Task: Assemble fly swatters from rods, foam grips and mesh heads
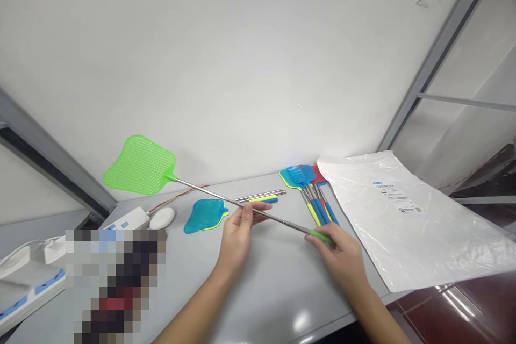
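A fly swatter with a green mesh head (141, 166) and a long metal rod stretches across the view, its head up at the left. My right hand (338, 252) grips its green handle. Around the middle of the rod, my left hand (239, 234) is closed, thumb on top. Beyond my left hand lie a blue swatter head (205, 215) with a yellow-green one mostly hidden beneath it. Loose metal rods (262, 194) with yellow and blue handles rest behind the swatter. Several assembled swatters (302, 176) in blue, yellow and red lie bunched near my right hand.
A large white plastic mailer bag (403, 215) with a printed label hangs over the table's right edge. White power strips (133, 220) with cables stand at the left, beside a round white object (162, 218). A pixelated patch hides the lower left. The wall (258, 64) backs the grey table (282, 290).
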The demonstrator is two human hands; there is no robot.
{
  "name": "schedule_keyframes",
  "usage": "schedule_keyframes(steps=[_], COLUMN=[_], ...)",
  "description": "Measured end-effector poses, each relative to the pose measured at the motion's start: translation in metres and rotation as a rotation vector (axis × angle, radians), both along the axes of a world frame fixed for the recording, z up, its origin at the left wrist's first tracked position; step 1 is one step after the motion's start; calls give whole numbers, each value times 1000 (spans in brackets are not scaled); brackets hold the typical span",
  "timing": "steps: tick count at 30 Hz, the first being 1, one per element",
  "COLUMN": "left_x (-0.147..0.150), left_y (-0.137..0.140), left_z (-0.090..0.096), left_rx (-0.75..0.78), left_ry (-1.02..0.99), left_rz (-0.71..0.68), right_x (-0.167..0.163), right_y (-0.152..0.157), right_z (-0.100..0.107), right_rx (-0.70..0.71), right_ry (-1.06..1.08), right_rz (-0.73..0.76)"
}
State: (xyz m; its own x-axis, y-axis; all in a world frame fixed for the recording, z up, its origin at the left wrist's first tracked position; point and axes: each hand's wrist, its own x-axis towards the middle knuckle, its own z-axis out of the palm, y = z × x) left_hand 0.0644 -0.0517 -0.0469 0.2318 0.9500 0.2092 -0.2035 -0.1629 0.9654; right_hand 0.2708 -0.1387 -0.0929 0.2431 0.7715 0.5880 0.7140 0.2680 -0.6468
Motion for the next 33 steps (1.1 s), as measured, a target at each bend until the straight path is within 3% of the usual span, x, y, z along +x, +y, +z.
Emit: schedule_keyframes(steps=[7, 17, 20, 23, 26, 33], left_x=[-12, -18, -11, 2, 11, 5], left_y=[17, 21, 13, 0, -10, -6], left_z=[6, -2, -4, -5, -3, -2], left_rx=[-24, -50, -37, -33, -52, -13], left_ry=[-131, 2, 68, 141, 116, 128], left_rz=[232, 154, 137, 36, -41, -57], right_x=[2, 10, 6, 0, -2, -2], right_y=[-1, 1, -1, -2, -2, 0], right_z=[0, -5, -2, 1, 3, 0], right_rx=[-6, -10, 11, 39, 42, -23], right_ry=[1, -13, -45, -64, -56, 2], right_rz=[11, -38, -48, -10, 1, 33])
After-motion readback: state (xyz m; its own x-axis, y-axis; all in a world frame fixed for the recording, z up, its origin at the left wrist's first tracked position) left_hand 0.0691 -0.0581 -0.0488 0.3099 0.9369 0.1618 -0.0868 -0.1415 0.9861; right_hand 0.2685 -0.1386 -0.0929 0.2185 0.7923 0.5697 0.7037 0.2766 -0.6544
